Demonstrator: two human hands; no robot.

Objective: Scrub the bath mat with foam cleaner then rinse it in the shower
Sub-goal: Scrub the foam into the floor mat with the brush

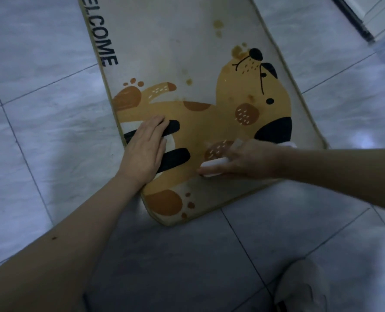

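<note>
L hand (145, 152) flat on mat (164, 37); R hand (250, 159) round brush (211, 167).

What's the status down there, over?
Left hand flat on bath mat. Right hand grips white brush, on mat. Stains remain; nothing blocking.

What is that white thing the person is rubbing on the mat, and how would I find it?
Find the bath mat with the cartoon dog, lying on the grey floor tiles. Near its close end, the right hand grips a small white brush beside a brown speckled spot. It is the only plain white object on the mat.
</note>
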